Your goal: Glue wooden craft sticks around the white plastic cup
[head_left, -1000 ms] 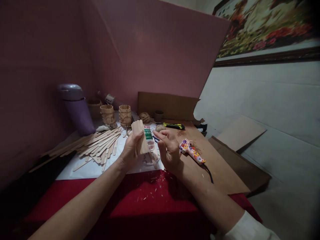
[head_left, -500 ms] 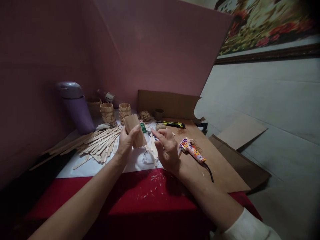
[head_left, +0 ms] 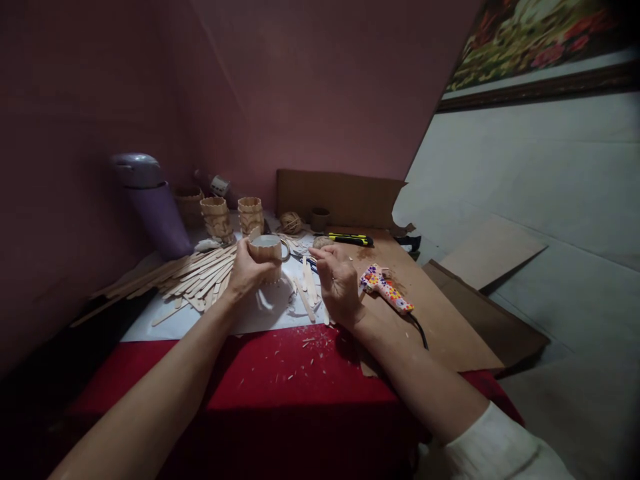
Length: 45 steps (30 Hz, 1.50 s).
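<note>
Head view, with the cup [head_left: 265,248] as the centre of the clock: the left hand [head_left: 246,272] grips the cup from its 8 o'clock side, thumb across the near wall. It is nearly upright, its mouth showing a pale inside, and a ring-shaped handle [head_left: 286,250] juts out at 3 o'clock. Between 3 and 4 o'clock, the right hand [head_left: 337,280] is apart from the cup, fingers curled and thumb near the index finger; whether it holds anything I cannot tell.

Between the hands, a dark blue tool [head_left: 312,264] lies beside the right fingertips, too small to make out. A few loose sticks [head_left: 309,283] lie at 4 o'clock on a white sheet [head_left: 187,325], and a fanned pile of sticks [head_left: 200,277] spreads at 8 to 9.

Farther out, a flowered glue gun [head_left: 386,290] lies on the cardboard [head_left: 440,333], past the right hand. Toward 3 o'clock is a yellow-and-black knife [head_left: 351,239]; a twine ball [head_left: 291,223] sits at 1 and a small pot [head_left: 319,219] at 2. Two wooden cups stand at 10 [head_left: 218,220] and 11 [head_left: 251,217], and a purple flask [head_left: 159,217] leans at 9 to 10. Shavings [head_left: 310,362] dot the red-covered worktop [head_left: 240,387] at 5.
</note>
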Available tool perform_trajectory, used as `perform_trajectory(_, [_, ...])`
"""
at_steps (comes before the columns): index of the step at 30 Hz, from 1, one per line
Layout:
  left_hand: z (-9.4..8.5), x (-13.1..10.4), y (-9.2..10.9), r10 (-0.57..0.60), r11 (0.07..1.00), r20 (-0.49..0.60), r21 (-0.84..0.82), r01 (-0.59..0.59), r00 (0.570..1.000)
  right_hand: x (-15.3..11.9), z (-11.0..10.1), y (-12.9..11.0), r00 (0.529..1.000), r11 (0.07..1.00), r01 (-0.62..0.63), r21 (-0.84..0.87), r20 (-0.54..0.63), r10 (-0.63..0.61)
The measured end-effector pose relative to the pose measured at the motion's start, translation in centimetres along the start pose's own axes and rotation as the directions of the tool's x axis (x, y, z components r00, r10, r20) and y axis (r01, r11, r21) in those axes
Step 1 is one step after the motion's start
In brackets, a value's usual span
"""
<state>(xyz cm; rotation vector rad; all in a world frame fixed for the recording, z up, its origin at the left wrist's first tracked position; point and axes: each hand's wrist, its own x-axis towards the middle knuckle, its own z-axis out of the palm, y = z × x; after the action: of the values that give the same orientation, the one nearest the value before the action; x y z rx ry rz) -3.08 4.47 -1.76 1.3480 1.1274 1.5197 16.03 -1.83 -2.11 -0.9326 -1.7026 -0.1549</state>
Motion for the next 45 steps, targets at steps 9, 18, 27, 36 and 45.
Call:
perform_trajectory(9, [0.2, 0.0, 0.2, 0.013, 0.998, 0.011, -0.058, -0.013, 1.0, 0.0, 0.1, 0.2, 1.0, 1.0, -0.01, 0.0, 0.0, 0.01])
perform_trajectory(18, [-0.1, 0.0, -0.1, 0.022, 0.995, -0.023, 0.093, -0.019, 0.999, -0.1, 0.2, 0.3, 1.0, 1.0, -0.009, 0.001, 0.011, 0.009])
perform_trajectory(27, [0.0, -0.6, 0.3, -0.002, 0.997, 0.031, -0.075, 0.004, 1.0, 0.0, 0.1, 0.2, 1.0, 1.0, -0.018, 0.01, 0.023, 0.017])
perform_trajectory(36, [0.1, -0.1, -0.4, -0.031, 0.997, -0.02, 0.071, 0.033, 0.999, -0.1, 0.3, 0.2, 1.0, 1.0, -0.007, 0.009, 0.03, 0.007])
perform_trajectory(45, [-0.2, -0.8, 0.9, -0.076, 0.995, 0.122, -0.056, 0.084, 0.99, -0.2, 0.4, 0.3, 1.0, 1.0, -0.016, 0.012, 0.023, 0.016])
